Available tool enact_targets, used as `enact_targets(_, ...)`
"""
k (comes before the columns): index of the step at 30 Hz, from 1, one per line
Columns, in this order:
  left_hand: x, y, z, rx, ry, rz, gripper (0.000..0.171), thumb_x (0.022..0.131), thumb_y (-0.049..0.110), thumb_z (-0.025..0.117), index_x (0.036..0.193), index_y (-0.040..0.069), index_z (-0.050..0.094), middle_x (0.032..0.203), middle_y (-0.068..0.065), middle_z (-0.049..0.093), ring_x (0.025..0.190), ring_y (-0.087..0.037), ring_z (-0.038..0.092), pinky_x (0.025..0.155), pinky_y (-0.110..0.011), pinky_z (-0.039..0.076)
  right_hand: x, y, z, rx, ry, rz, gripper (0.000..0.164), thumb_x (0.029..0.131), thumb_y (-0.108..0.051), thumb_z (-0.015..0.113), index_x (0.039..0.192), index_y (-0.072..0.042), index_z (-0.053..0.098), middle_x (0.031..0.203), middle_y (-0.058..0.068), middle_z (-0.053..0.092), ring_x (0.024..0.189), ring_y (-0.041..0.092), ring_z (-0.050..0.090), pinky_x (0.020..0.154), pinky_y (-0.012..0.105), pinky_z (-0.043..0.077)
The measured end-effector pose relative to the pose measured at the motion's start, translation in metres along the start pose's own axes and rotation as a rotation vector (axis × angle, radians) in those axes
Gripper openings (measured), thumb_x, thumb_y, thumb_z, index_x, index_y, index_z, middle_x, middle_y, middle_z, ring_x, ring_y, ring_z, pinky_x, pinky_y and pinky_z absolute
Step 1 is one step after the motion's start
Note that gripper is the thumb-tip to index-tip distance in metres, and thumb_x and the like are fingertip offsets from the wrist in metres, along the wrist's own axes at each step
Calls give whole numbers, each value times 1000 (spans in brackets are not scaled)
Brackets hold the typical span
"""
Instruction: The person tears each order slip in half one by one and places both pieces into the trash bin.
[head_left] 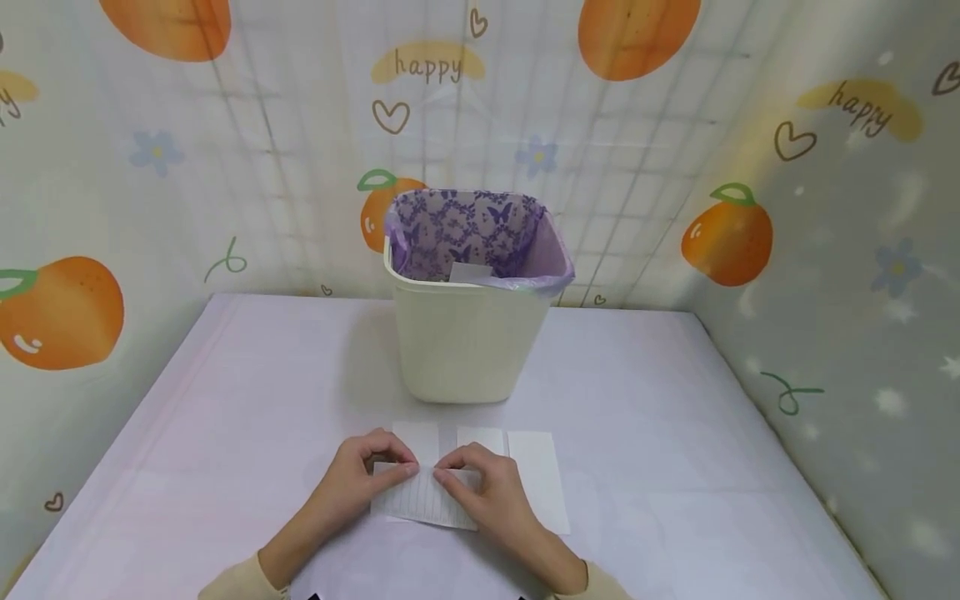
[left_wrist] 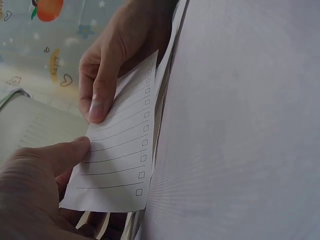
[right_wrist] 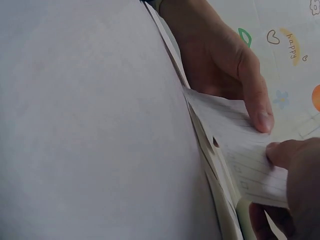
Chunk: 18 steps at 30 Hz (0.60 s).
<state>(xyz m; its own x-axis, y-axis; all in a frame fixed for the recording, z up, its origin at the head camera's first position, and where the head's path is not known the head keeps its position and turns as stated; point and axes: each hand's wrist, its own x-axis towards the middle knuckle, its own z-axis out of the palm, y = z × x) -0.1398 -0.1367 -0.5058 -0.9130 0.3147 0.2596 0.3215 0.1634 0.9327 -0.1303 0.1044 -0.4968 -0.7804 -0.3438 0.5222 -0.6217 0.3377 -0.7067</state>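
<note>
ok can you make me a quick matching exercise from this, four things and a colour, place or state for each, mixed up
Things
1. lined sheet
2. bin
3. bin liner
4. backdrop

Descriptions
A. purple, with a butterfly pattern
B. bears orange fruit prints
C. pinched by the left hand and the right hand
D. plain cream outside, standing on the table

Right pairs: 1-C, 2-D, 3-A, 4-B
</note>
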Motion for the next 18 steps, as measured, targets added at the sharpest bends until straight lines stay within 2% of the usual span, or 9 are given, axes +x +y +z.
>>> enact_targets(9, -4, 1, 1, 82, 7, 31, 5, 94, 20, 82, 95, 23, 78, 93, 6, 73, 96, -14, 68, 91, -37, 58, -1, 1, 3, 19, 12, -48, 8, 94, -10, 80, 98, -17, 77, 92, -5, 77, 87, 10, 73, 79, 30, 58)
enact_targets(11, -3, 3, 3, 95, 16, 32, 6, 94, 22, 82, 95, 26, 78, 94, 7, 72, 97, -13, 68, 90, -37, 57, 1, 2, 0, 24, 10, -59, 9, 94, -9, 80, 98, -16, 78, 92, -4, 77, 87, 11, 73, 78, 29, 58)
enact_targets(18, -4, 3, 6, 88, 18, 48, 9, 94, 21, 82, 94, 29, 76, 94, 9, 72, 96, -13, 69, 90, -34, 57, -1, 2, -3, 12, -14, -33, 6, 95, -11, 79, 97, -17, 78, 92, -6, 77, 89, 9, 73, 79, 30, 58)
